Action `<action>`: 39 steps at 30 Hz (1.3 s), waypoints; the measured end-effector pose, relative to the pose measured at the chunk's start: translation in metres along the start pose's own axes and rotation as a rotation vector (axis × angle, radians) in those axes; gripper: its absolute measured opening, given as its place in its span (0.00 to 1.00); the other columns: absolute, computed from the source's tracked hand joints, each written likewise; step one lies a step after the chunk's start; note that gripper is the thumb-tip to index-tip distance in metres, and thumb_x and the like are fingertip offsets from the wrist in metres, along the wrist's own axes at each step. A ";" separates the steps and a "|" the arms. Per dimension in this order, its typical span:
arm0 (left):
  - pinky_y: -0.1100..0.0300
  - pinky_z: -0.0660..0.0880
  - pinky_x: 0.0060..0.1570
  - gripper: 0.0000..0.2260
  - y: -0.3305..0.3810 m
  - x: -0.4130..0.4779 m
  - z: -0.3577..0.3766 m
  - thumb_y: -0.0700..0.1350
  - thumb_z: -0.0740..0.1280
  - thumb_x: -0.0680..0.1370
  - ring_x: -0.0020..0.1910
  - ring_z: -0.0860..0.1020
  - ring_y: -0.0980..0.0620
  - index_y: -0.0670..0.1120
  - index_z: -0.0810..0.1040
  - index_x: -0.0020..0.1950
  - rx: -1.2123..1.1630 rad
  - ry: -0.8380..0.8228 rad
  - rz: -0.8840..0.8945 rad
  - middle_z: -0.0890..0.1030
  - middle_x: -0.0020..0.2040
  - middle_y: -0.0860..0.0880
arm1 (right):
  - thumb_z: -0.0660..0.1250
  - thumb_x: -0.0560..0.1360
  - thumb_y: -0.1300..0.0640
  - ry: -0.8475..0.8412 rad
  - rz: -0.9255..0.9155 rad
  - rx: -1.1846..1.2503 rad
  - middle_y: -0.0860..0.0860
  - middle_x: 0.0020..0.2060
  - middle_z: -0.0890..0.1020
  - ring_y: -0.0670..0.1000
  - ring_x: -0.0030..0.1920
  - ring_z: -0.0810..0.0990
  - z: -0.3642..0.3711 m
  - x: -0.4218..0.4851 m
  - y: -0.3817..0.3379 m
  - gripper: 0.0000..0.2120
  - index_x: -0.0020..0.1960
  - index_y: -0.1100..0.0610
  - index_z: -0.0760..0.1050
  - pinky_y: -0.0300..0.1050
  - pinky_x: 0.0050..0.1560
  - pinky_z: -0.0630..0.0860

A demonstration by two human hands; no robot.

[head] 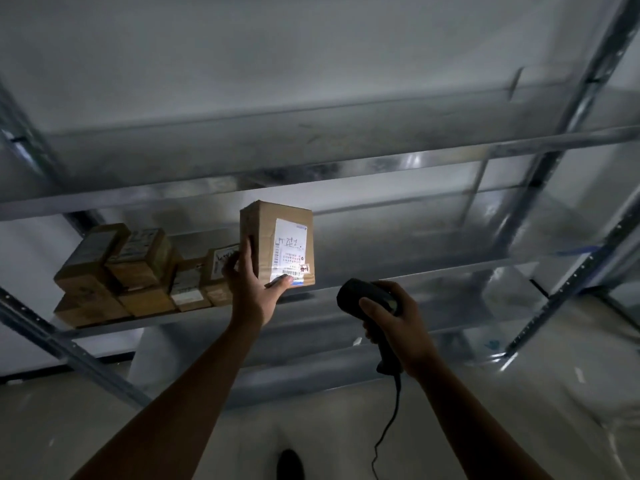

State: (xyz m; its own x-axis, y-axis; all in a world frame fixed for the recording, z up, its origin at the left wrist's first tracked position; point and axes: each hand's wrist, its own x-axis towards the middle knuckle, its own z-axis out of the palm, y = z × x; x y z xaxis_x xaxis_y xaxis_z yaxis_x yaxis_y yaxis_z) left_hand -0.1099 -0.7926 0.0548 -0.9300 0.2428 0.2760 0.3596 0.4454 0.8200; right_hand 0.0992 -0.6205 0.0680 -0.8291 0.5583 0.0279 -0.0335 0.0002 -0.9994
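The left hand (252, 289) grips the upright box (277, 244) by its lower corner—label facing the scanner (370, 299), which the right hand (398, 320) clasps just below-right.

**Q:** What carries the parcels in this dim storeroom?

**A:** A grey metal rack (540, 174), standing on a pale floor (104, 427). Its upper shelf (311, 168) is seen from beneath.

**Q:** And what lies on it?

**A:** Cardboard boxes (138, 271) are stacked two high and pressed together at the left end of the middle shelf (398, 268). Several carry white labels.

**Q:** The taller one?

**A:** A labelled box (266, 237) stands upright just right of the stack, at the shelf's front edge. The fingers of the left hand (249, 289) grip it. Whether its base rests on the shelf cannot be told.
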 end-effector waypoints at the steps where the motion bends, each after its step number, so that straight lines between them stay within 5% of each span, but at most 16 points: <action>1: 0.49 0.66 0.72 0.51 0.001 -0.002 0.001 0.44 0.82 0.70 0.77 0.61 0.42 0.51 0.54 0.85 0.003 -0.006 0.004 0.59 0.79 0.40 | 0.73 0.78 0.58 0.005 0.001 0.002 0.57 0.47 0.84 0.56 0.36 0.83 -0.002 -0.003 0.001 0.14 0.62 0.53 0.76 0.50 0.38 0.81; 23: 0.63 0.60 0.68 0.48 -0.016 -0.015 -0.013 0.43 0.81 0.72 0.76 0.59 0.46 0.47 0.55 0.84 -0.102 -0.125 0.025 0.59 0.78 0.39 | 0.73 0.76 0.56 0.147 -0.003 -0.045 0.61 0.47 0.83 0.54 0.34 0.81 0.030 -0.040 -0.005 0.13 0.59 0.53 0.78 0.49 0.34 0.79; 30: 0.49 0.70 0.71 0.50 -0.029 -0.021 -0.015 0.46 0.83 0.69 0.73 0.65 0.44 0.48 0.58 0.83 -0.267 -0.135 0.017 0.65 0.73 0.41 | 0.73 0.77 0.58 0.266 0.027 -0.070 0.61 0.45 0.83 0.54 0.32 0.80 0.054 -0.056 -0.003 0.12 0.60 0.54 0.78 0.46 0.31 0.77; 35: 0.42 0.81 0.60 0.50 -0.019 -0.032 -0.003 0.59 0.80 0.63 0.72 0.72 0.44 0.54 0.62 0.81 -0.469 -0.256 0.020 0.69 0.72 0.46 | 0.72 0.79 0.57 0.444 0.003 -0.087 0.58 0.47 0.86 0.58 0.36 0.85 0.055 -0.072 -0.012 0.13 0.62 0.51 0.77 0.48 0.35 0.80; 39: 0.59 0.84 0.50 0.42 0.007 -0.050 0.011 0.42 0.84 0.67 0.65 0.77 0.52 0.65 0.67 0.72 -0.607 -0.369 0.080 0.75 0.66 0.56 | 0.73 0.78 0.56 0.605 -0.032 -0.154 0.53 0.51 0.85 0.56 0.42 0.86 0.042 -0.086 -0.018 0.14 0.61 0.49 0.77 0.47 0.38 0.82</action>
State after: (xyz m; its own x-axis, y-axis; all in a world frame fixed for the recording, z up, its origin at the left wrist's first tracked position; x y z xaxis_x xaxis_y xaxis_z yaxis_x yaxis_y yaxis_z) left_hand -0.0605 -0.7920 0.0413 -0.7772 0.5785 0.2475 0.2202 -0.1184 0.9682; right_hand 0.1476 -0.7029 0.0844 -0.3644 0.9271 0.0877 0.0648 0.1192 -0.9908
